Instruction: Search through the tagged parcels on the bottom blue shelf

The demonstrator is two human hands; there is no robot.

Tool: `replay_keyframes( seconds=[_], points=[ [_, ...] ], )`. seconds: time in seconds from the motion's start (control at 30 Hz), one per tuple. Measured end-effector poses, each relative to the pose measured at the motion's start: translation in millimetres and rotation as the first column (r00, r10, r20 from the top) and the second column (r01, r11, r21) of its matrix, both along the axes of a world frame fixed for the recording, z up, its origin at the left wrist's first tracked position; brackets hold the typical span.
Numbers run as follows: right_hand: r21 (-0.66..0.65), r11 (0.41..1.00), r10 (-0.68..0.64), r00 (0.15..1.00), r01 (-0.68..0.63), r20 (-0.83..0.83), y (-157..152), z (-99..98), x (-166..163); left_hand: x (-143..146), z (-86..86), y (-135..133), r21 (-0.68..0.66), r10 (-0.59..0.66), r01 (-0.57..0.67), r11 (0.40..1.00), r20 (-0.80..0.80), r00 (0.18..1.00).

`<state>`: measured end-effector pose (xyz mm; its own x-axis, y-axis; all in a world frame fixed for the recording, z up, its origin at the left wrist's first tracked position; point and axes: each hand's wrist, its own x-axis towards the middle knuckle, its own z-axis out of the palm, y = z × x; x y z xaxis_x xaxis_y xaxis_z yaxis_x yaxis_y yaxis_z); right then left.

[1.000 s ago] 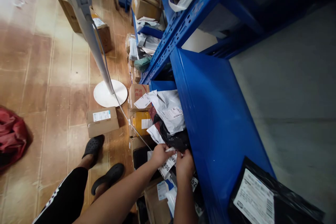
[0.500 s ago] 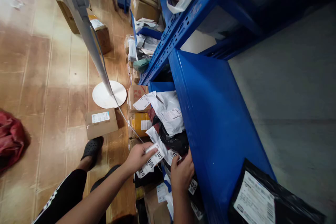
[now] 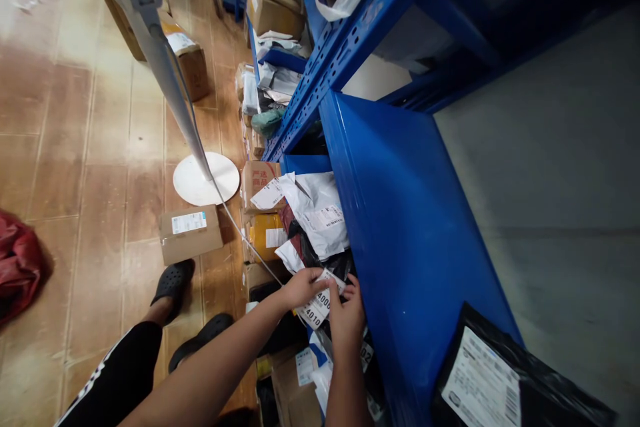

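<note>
My left hand (image 3: 303, 287) is closed on a small sheet of white number labels (image 3: 316, 315), pinched at its upper left edge. Bold black numbers, one of them 4010, show on it. Against the sheet's upper right edge, my right hand (image 3: 347, 310) presses its thumb, its fingers curled at the corner. Both hands are over parcels stacked on the lower shelf. Just beyond them lie a black plastic parcel (image 3: 344, 264) and a white plastic mailer (image 3: 320, 213) with a printed label. Below the right hand, another number label (image 3: 367, 355) is partly hidden.
A blue shelf board (image 3: 405, 213) stands close to my right hand, with a black parcel (image 3: 480, 373) on it. To the left are a white fan base (image 3: 220, 177), its cord and a cardboard box (image 3: 193, 243) on the floor. A red bag (image 3: 20, 267) lies at far left.
My left hand has moved right with the label sheet, bringing it up to my right hand. My right thumb now touches the sheet; before, that hand was at the parcels.
</note>
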<state>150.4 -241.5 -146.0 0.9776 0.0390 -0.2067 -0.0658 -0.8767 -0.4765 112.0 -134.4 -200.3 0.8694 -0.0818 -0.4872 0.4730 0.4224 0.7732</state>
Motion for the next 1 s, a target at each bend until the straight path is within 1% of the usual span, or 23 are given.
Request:
replay_keyframes(
  seconds=[0.1,0.17,0.27,0.37,0.43,0.53,0.57,0.63,0.7,0.77,0.8,0.93,1.0],
  points=[
    [0.032,0.999,0.006,0.999,-0.005,-0.052,4,1.7,3,-1,0.7,-1,-0.084,-0.001,-0.005,0.996,-0.07,0.998],
    [0.041,0.999,-0.006,0.996,0.01,-0.091,4,0.8,4,1,-1.2,-6,-0.079,0.033,-0.045,0.996,-0.153,0.988],
    [0.029,0.999,-0.022,0.995,0.025,-0.095,1,-2.0,3,5,-5.3,-16,0.009,0.086,-0.087,0.996,-0.272,0.958],
    [-0.016,1.0,-0.004,0.999,0.004,-0.053,0,-4.4,0,7,-5.9,-21,0.119,0.123,-0.089,0.989,-0.329,0.936],
    [-0.057,0.998,0.015,1.0,-0.015,-0.007,-1,-6.0,-2,6,-3.8,-20,0.126,0.118,-0.081,0.989,-0.329,0.937],
    [-0.103,0.994,0.036,0.998,-0.031,0.053,-1,-9.7,-4,5,0.2,-16,0.055,0.052,-0.036,0.998,-0.312,0.949],
    [-0.112,0.993,0.042,0.997,-0.034,0.068,-2,-11.1,-4,5,1.2,-15,0.053,0.036,-0.021,0.998,-0.313,0.949],
    [-0.123,0.991,0.061,0.994,-0.05,0.085,-3,-14.1,-5,6,3.0,-15,0.112,0.039,-0.001,0.994,-0.338,0.94],
    [-0.129,0.989,0.087,0.99,-0.072,0.109,-4,-16.7,-6,8,4.6,-17,0.211,0.07,0.009,0.977,-0.363,0.929],
    [-0.134,0.988,0.1,0.984,-0.08,0.151,-5,-18.3,-7,10,5.8,-19,0.28,0.087,0.02,0.96,-0.364,0.927],
    [-0.137,0.988,0.102,0.979,-0.078,0.175,-5,-18.7,-7,10,6.0,-20,0.29,0.081,0.027,0.957,-0.354,0.932],
    [-0.139,0.987,0.115,0.965,-0.084,0.235,-3,-18.1,-8,4,4.4,-18,0.247,-0.007,0.09,0.965,-0.319,0.948],
    [-0.136,0.985,0.138,0.958,-0.107,0.25,-2,-17.3,-8,-4,3.8,-15,0.28,-0.023,0.124,0.952,-0.338,0.941]
  ],
)
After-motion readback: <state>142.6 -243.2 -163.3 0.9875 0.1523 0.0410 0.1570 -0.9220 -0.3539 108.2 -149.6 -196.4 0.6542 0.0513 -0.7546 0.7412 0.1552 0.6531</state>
